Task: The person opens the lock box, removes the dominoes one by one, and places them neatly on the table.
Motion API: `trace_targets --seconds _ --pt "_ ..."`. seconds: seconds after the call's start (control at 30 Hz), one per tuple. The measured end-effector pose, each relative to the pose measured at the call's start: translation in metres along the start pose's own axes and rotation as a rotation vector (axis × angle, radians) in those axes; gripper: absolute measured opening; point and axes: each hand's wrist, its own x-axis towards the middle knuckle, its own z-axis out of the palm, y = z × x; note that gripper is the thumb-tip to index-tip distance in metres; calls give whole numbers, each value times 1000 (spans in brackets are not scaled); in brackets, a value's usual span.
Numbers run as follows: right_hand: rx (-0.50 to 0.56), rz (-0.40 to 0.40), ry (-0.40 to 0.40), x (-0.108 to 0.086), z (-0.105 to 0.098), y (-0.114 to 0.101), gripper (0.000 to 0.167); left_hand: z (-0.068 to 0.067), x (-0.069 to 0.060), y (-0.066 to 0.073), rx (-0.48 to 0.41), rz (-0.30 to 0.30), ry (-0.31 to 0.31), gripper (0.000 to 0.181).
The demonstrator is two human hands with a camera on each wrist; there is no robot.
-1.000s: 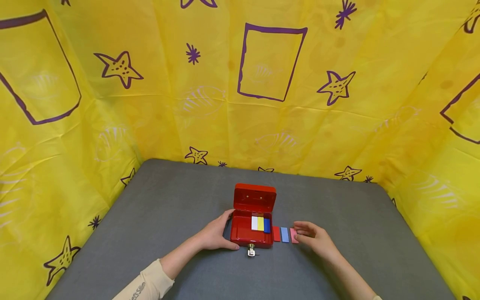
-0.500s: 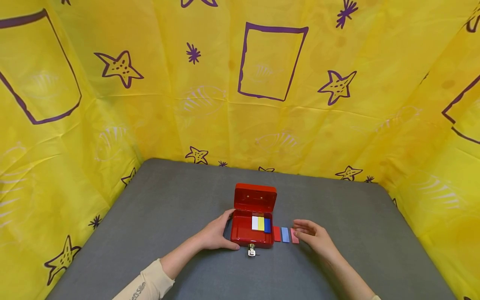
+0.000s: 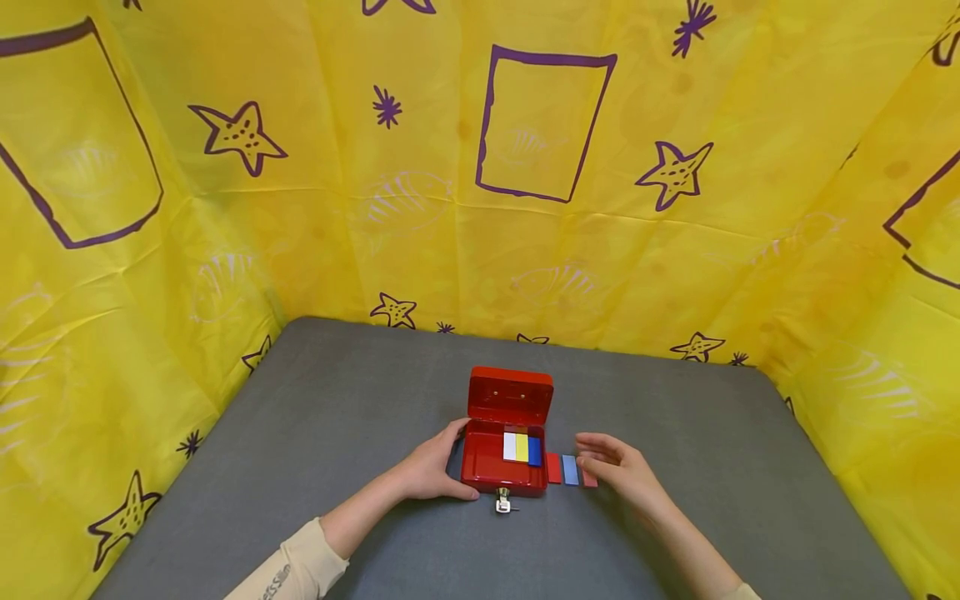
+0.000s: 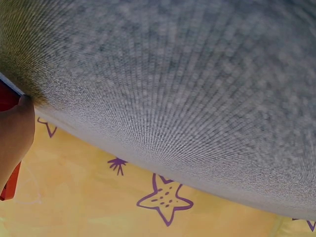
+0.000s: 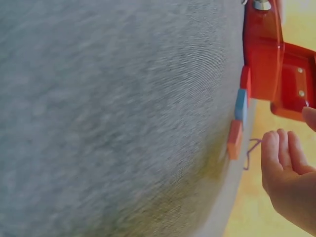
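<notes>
I see the red box (image 3: 481, 457), open, well short of the far edge of the tabletop (image 3: 360, 383); the left hand (image 3: 433, 468) grips it, fingers spread. Right hand (image 3: 621, 468) empty, fingers loosely bent near the pink block (image 3: 590, 481). Three blocks (image 3: 522, 447) inside; red block (image 3: 553, 468), light-blue block (image 3: 570, 471), pink outside: half done, I judge.

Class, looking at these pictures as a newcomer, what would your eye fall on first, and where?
Probably the yellow cloth with its purple-outlined starfish, rising behind and beside the grey table. Next, the open red box on the table, white, yellow and blue blocks inside, the left hand gripping its left side. Right of it, the right hand hovers by a pink block.
</notes>
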Motion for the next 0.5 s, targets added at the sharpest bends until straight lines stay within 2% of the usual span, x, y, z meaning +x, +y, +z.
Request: trace_targets --seconds 0.27,0.5 --pt "9 -37 -17 5 9 -8 40 0 0 -2 0 -2 2 103" --pt "13 -30 -38 6 18 -14 39 0 0 0 0 -2 0 102"
